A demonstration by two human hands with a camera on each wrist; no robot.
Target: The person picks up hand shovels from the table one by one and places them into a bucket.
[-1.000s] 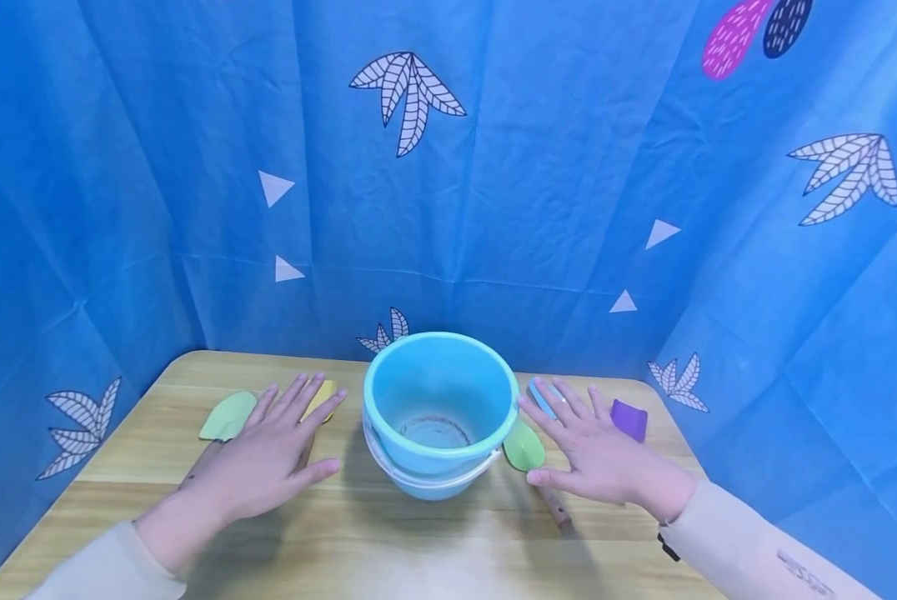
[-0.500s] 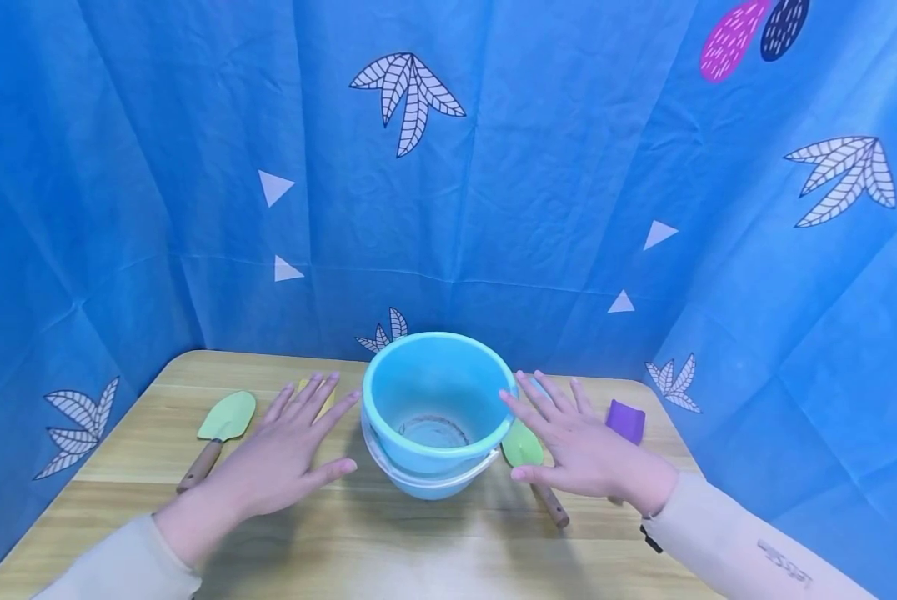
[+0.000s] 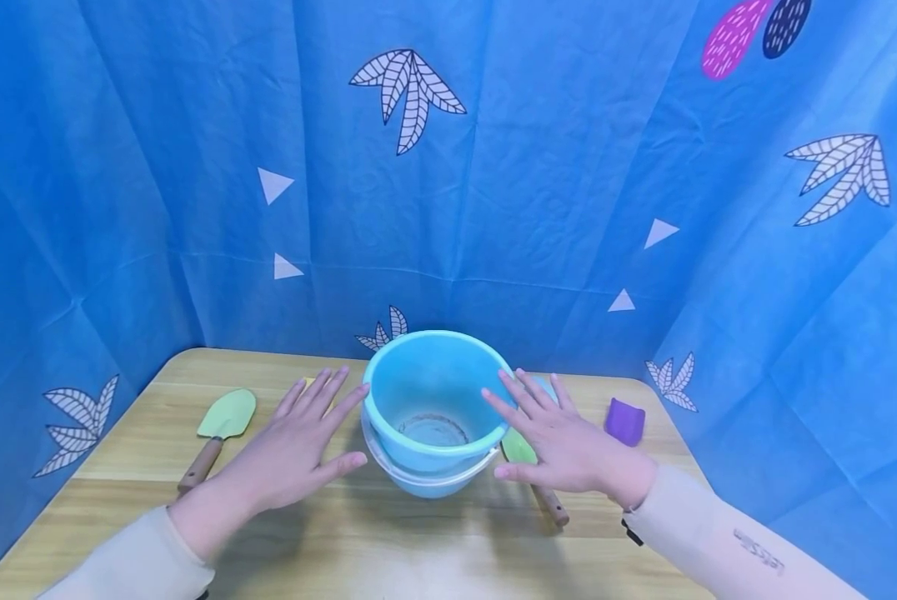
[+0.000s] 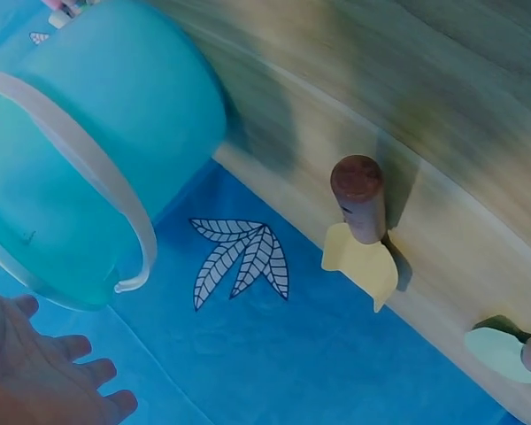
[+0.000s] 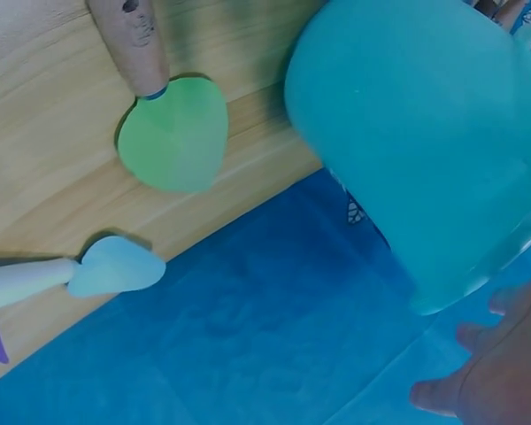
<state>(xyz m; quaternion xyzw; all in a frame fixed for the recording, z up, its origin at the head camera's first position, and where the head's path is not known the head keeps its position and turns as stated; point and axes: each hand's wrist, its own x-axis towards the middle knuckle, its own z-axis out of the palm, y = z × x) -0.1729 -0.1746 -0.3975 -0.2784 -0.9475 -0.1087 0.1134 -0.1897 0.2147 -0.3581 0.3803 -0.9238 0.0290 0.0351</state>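
A light blue bucket (image 3: 433,375) with a white handle (image 4: 87,155) stands upright in the middle of the table, its mouth facing up. On its left side hovers my left hand (image 3: 287,458), fingers straight and spread, the index fingertip close to the rim. My right hand (image 3: 568,446) mirrors it on the other side, fingers also spread, fingertips overlapping the rim in the head view. Whether either hand touches the bucket I cannot tell. Neither hand holds anything. Behind the right hand a green trowel (image 3: 519,448) is partly hidden.
Another green trowel (image 3: 227,415) with a wooden handle lies at the left. A yellow tool (image 4: 361,258) is mostly covered by my left hand. To the right are a light blue shovel (image 5: 115,266) and a purple tool head (image 3: 624,421). Blue curtain (image 3: 448,208) surrounds the wooden table (image 3: 418,558).
Both hands have moved inward toward the bucket, the left one rightward and the right one leftward. The left green trowel's handle has come into view. The bucket stays in place.
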